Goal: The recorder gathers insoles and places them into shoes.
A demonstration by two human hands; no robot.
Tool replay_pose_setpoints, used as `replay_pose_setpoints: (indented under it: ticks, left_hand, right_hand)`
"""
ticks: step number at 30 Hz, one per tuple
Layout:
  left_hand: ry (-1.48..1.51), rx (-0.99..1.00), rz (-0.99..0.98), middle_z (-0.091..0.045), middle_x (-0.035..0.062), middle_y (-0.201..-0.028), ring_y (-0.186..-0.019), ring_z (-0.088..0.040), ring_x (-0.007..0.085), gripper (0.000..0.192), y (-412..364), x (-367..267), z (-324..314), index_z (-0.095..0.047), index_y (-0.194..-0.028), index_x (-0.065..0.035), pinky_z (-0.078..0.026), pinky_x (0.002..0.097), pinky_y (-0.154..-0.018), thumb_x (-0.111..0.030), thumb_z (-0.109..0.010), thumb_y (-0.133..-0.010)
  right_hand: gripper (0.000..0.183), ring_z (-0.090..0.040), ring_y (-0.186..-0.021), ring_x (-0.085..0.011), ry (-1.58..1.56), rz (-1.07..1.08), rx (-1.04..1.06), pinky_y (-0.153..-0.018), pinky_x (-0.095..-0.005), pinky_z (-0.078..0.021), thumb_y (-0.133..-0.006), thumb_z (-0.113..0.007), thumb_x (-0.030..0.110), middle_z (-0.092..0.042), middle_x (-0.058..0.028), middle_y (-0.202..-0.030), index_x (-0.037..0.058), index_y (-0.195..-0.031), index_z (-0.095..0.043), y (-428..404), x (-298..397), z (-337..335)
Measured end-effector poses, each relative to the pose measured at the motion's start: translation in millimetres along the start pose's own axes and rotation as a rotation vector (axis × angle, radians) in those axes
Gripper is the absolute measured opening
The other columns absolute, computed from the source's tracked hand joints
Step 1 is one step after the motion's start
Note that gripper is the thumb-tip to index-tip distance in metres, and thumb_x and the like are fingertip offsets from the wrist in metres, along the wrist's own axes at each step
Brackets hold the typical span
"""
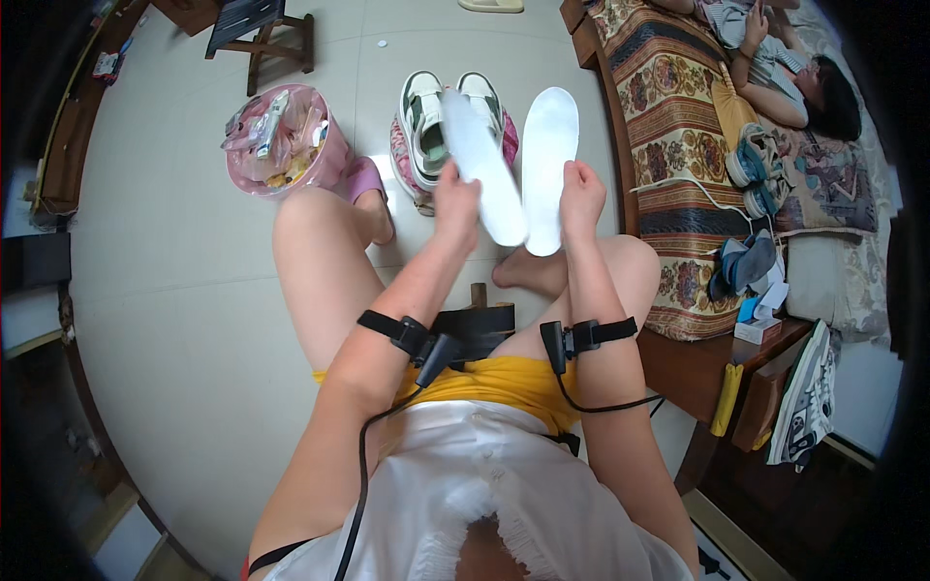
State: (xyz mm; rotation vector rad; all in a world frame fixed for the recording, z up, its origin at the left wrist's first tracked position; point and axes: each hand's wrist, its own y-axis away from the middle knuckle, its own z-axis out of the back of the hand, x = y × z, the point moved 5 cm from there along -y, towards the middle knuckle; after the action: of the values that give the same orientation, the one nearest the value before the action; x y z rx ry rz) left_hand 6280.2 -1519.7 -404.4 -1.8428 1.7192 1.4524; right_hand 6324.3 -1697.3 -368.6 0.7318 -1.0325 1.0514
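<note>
My left hand (458, 205) grips a white shoe insole (485, 171) by its edge; the insole is tilted and slightly blurred. A second white insole (550, 167), nearly upright in the picture, is pinched at its right edge by my right hand (583, 196). Beyond the hands a pair of white and green sneakers, the left shoe (421, 109) and the right shoe (479, 94), rests on a pink patterned support (511, 138). The first insole hides part of the right shoe. Both insoles are apart from each other at their upper ends.
A pink bin (336, 156) with bagged rubbish stands at the left, beyond it a folding stool (261, 47). At the right a wooden bench (617, 145) with patterned cloth holds more shoes (748, 163), a small box (758, 330) and a lying person (770, 72). Another sneaker (803, 399) is near its end.
</note>
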Motion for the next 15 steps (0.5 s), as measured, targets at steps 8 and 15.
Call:
replay_pose_setpoints:
  ticks: [8, 15]
  left_hand:
    - [-0.180, -0.291, -0.032, -0.057, 0.0148, -0.097, -0.083, -0.057, 0.0241, 0.052, -65, -58, 62, -0.040, -0.118, 0.0051, -0.045, 0.0303, -0.072, 0.009, -0.037, -0.066]
    - [-0.540, -0.222, -0.118, -0.060, 0.0134, -0.094, -0.082, -0.057, 0.0197, 0.063, -107, -80, 39, -0.035, -0.125, 0.0022, -0.044, 0.0274, -0.071, 0.009, -0.042, -0.063]
  right_hand:
    - [0.026, -0.060, -0.070, -0.0229, 0.166, 0.003, 0.135, -0.066, -0.0319, -0.0458, -0.079, -0.052, 0.011, -0.063, -0.0141, -0.078, 0.0000, -0.103, -0.055, -23, -16, -31]
    - [0.043, -0.059, -0.071, -0.0194, 0.346, 0.020, 0.297, -0.068, -0.0305, -0.0454, -0.078, -0.052, 0.007, -0.062, -0.0104, -0.080, 0.0071, -0.121, -0.042, -29, -5, -61]
